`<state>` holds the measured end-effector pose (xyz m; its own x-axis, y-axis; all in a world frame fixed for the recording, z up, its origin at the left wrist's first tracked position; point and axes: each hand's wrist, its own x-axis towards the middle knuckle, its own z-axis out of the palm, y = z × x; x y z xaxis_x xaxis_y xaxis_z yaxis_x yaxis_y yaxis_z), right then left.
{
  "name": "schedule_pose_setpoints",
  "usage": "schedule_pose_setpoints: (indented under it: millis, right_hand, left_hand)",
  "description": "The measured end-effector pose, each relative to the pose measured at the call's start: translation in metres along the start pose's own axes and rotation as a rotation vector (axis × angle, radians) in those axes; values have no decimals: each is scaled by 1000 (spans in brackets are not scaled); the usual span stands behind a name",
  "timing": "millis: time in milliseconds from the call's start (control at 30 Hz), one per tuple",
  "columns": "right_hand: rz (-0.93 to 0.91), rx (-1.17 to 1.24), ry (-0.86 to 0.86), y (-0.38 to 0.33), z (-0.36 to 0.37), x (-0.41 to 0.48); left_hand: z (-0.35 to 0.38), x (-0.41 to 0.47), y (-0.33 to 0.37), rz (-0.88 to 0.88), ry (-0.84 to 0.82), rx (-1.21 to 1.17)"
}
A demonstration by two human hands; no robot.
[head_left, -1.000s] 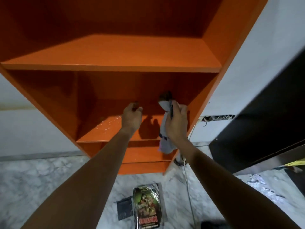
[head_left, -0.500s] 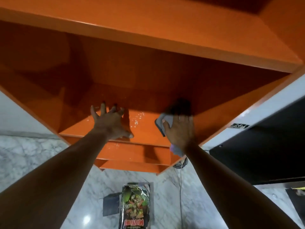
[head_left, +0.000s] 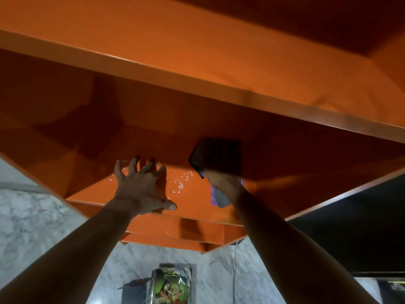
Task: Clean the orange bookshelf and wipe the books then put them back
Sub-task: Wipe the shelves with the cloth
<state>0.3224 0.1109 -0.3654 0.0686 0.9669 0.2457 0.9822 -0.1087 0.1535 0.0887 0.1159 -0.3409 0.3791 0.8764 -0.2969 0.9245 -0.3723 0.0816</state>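
Note:
The orange bookshelf (head_left: pixel 197 69) fills the upper view, and both my arms reach into one of its compartments. White droplets (head_left: pixel 179 181) speckle that shelf board. My left hand (head_left: pixel 142 187) lies flat on the board with its fingers spread, holding nothing. My right hand (head_left: pixel 225 178) presses a grey-and-purple cloth (head_left: pixel 217 196) against the board further right; its fingers and the cloth's far end sit in deep shadow. A stack of books (head_left: pixel 168 286) with a green cover on top lies on the floor below the shelf.
The floor (head_left: pixel 32 227) is grey-white marble. A dark piece of furniture (head_left: pixel 350 227) stands close on the right of the bookshelf. A thin cable (head_left: pixel 234 270) hangs down near the shelf's lower right corner. Lower shelf boards (head_left: pixel 175 233) show under my hands.
The view has closed in on the shelf. My left hand opened from a loose fist and laid flat on the board. My right hand brought the hanging cloth down and pushed it deeper in.

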Motion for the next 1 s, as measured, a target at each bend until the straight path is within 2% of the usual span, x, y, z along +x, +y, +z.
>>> schedule_pose_setpoints:
  millis: [33,233,367,467,567,667,833,933,1000]
  right_hand:
    - [-55,35,-67,-6,6,4]
    - [-455,-7,-27,-27,38,32]
    - [-435,130,-147,-33,38,33]
    - [-413,322,-112,-45,20,-5]
    - [-443,300,-144,-59,7,-42]
    - [-531,321,-119,-72,3,-70]
    - [-611,500,-17,-95,-8,-110]
    - [-625,644,64,-104,-15,-118]
    - [-547,766,84,-107,-24,-110]
  left_hand:
    - [0,0,0,4,-13,-11]
    - [11,0,-4,4,64,-24]
    - [13,-5,-3,-28,134,13]
    - [23,-20,-3,-23,253,-8]
    - [43,-49,-16,-2,371,-91]
    - [58,-80,-46,-50,414,-231]
    - [54,-92,-68,-264,539,-290]
    - [38,-89,-57,-564,642,-472]
    - [29,-86,-54,-818,669,-631]
